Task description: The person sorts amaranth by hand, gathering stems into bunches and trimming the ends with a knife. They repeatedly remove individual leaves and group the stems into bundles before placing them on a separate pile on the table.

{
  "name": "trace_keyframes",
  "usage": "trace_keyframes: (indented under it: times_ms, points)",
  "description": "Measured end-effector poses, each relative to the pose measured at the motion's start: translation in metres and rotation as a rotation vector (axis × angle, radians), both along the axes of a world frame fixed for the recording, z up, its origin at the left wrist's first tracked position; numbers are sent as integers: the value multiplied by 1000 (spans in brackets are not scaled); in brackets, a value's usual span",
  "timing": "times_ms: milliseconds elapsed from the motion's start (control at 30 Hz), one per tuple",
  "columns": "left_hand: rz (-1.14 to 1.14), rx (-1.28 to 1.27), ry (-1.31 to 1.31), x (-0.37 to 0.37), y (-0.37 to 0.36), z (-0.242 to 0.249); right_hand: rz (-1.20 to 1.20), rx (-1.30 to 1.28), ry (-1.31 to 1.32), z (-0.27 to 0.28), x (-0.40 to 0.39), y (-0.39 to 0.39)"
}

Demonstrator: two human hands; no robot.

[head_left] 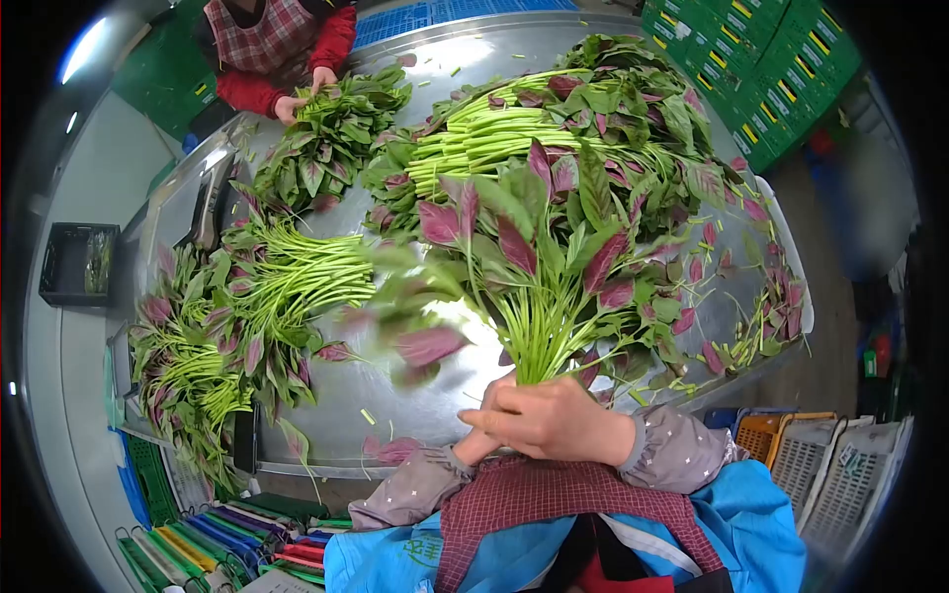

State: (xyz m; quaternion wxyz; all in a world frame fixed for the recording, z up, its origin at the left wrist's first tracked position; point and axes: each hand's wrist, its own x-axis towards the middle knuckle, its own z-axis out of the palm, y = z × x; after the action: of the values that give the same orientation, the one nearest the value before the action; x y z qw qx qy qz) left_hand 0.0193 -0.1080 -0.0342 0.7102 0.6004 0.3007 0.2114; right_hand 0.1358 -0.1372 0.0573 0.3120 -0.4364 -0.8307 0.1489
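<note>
Black crate: the crate stands left of the table, apart from it.
Left greens: this pile lies at the table's left end, leaves and pale stems mixed.
Co-worker: the person stands at the table's far side, both hands on a leafy heap.
Stem stack: the stack lies on the left half of the table, cut ends facing right.
Your left hand: it is closed at the stem bases (mostly covered by your other hand), over the table's near edge.
Your right hand: it is wrapped around the same stems.
Bunch: your bunch rises upright from your grasp, green and purple leaves fanned above the table; those on its left are blurred.
Big pile: the pile covers the table's far right part.
Green crates: these are stacked beyond the table's far right corner.
</note>
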Motion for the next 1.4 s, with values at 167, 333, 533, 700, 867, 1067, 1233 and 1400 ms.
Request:
trace_keyframes:
  times_ms: [167, 333, 533, 700, 867, 1067, 1233, 1400]
  points:
    - [-21, -70, -86, 3, -3, -2, 16, -42, 12, -5, -3, -6]
    - [8, -167, -195, -1, 7, 15, 37, -81, 36, -11, -4, -12]
    - [-13, 1423, 647, -21, 81, 88, 39, -264, 152, 7, -15, -5]
    - [214, 1727, 503, -21, 146, 130, 92, -398, 57, 0, -22, -3]
    - [500, 1322, 235, -59, 227, 150, 127, -356, 77, -27, -16, 0]
    - [1006, 198, -232, -97, 328, 23, 89, -511, 9, -24, -11, 15]
    - [1164, -674, -506, -113, 363, -81, 63, -530, -25, -31, -2, 30]
    - [630, 569, 252, -126, 322, -70, -8, -547, -80, -40, 3, 38]
